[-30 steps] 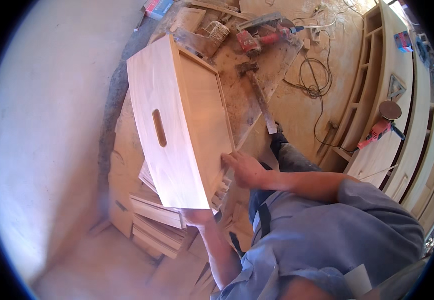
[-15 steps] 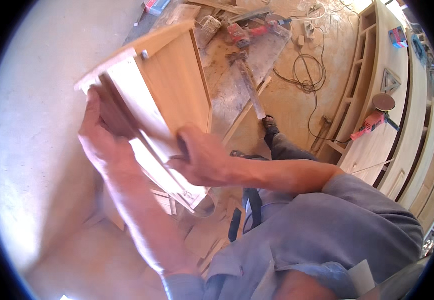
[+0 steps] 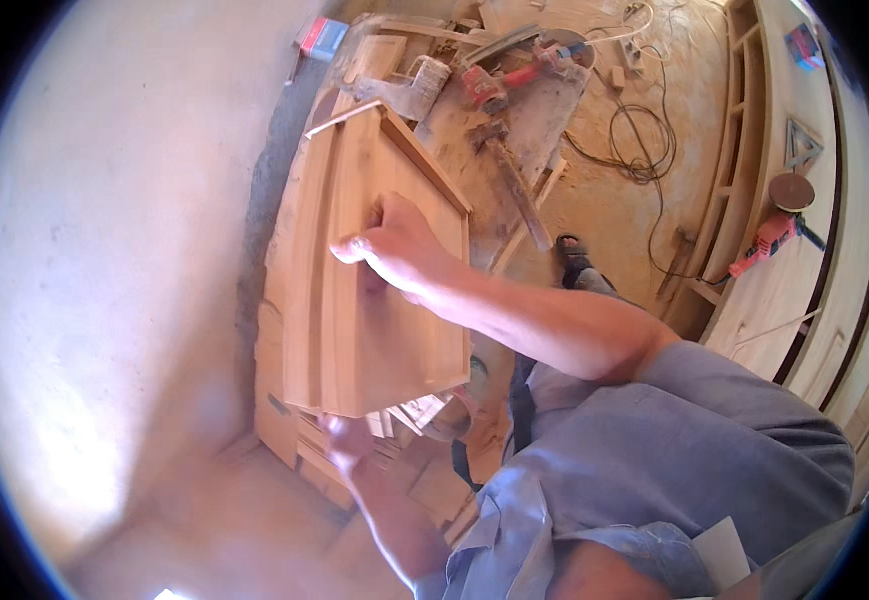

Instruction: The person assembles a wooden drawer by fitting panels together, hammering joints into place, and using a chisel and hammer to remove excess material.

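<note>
A pale wooden drawer-like box [image 3: 409, 330] with a grooved, moulded long side stands tilted in front of me, beside the wall. My right hand [image 3: 399, 245] is closed over the edge of that moulded side. Its thumb points left across the grooves, and the curled fingers lie against the inner face, partly hidden. At the box's near lower end is my left hand [image 3: 349, 440], blurred. Its fingertips meet the bottom edge, and the rest of the fingers are hard to make out.
Wood offcuts [image 3: 419, 410] lie under the box. Beyond it are a dusty board with a red power tool [image 3: 484, 88], a hammer [image 3: 514, 180] and a coiled cable [image 3: 644, 145]. On the right, a red disc sander [image 3: 769, 240] rests on long wooden frames [image 3: 754, 310]. A pale wall [image 3: 154, 200] rises at left.
The box has turned, its moulded side now facing left and the panel side more toward me. My left hand has gone from the far upper end down to the near lower end.
</note>
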### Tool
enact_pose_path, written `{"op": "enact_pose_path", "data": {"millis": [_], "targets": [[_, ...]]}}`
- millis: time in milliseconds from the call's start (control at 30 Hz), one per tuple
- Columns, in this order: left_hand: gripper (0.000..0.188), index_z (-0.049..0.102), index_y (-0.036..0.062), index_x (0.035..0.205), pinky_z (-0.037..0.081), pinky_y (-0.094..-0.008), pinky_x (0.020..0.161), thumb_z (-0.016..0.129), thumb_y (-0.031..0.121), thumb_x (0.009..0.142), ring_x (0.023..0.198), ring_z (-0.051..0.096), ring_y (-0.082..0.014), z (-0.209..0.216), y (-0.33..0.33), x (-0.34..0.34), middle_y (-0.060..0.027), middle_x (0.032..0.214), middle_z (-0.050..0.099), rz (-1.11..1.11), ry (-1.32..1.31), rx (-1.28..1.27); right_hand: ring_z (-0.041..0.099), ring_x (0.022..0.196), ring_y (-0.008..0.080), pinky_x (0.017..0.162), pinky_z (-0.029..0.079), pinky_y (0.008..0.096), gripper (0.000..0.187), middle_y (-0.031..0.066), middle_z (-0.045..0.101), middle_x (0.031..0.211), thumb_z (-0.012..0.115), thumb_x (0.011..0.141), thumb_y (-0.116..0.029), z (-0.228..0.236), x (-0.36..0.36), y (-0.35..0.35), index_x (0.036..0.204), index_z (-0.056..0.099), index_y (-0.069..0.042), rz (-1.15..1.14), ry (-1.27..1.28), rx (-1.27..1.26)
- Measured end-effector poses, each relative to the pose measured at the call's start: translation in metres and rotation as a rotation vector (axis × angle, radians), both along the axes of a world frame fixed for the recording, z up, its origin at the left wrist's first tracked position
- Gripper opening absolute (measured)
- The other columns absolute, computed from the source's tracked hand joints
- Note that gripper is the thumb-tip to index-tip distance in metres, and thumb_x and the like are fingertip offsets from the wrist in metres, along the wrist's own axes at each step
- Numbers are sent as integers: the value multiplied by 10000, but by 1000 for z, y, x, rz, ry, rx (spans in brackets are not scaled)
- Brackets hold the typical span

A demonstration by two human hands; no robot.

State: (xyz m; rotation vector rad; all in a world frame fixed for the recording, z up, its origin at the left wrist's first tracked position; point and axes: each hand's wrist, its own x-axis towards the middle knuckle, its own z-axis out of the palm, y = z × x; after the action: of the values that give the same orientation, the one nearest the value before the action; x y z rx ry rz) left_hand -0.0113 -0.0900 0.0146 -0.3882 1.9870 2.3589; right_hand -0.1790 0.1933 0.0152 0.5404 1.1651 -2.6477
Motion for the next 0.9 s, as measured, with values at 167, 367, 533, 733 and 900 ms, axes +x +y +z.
{"op": "enact_pose_path", "data": {"millis": [167, 367, 533, 733, 900], "targets": [[656, 497, 82, 1430, 452, -455, 1055, 673, 400, 884, 1251, 554, -295, -84, 10, -6, -101, 1361, 584, 295, 162, 54, 641, 763, 192, 675, 492, 327, 214, 109, 672, 822, 765, 785, -70, -1, -32, -27, 916, 674, 72, 69, 13, 149], [540, 507, 31, 1408, 397, -415, 1079, 568, 394, 1012, 1263, 521, -255, 44, 70, -77, -101, 1346, 569, 456, -18, -64, 662, 617, 234, 597, 579, 412, 137, 118, 686, 810, 638, 954, -155, -4, -104, 14, 953, 655, -19, 378, 18, -301], [464, 549, 39, 1368, 421, -372, 1046, 546, 370, 1044, 1216, 552, -210, 74, 93, -117, -78, 1298, 594, 490, -153, -113, 633, 594, 189, 556, 535, 352, 169, 74, 648, 714, 664, 936, -183, -122, -83, 65, 918, 674, -15, 186, 36, 316], [496, 521, 52, 1389, 410, -419, 1068, 557, 396, 1032, 1279, 514, -237, 67, 79, -137, -91, 1356, 566, 468, -165, -90, 710, 928, 357, 782, 560, 451, 216, 209, 718, 910, 601, 807, -95, -284, -6, 60, 982, 715, -38, 566, -14, 1241], [598, 457, 5, 1464, 374, -398, 1099, 534, 419, 1039, 1301, 480, -215, 73, 90, -162, -80, 1383, 528, 484, -137, -184, 689, 995, 383, 822, 562, 474, 320, 206, 703, 1032, 612, 793, -84, -293, -8, 45, 1105, 672, -44, 728, 186, 1472]]}}
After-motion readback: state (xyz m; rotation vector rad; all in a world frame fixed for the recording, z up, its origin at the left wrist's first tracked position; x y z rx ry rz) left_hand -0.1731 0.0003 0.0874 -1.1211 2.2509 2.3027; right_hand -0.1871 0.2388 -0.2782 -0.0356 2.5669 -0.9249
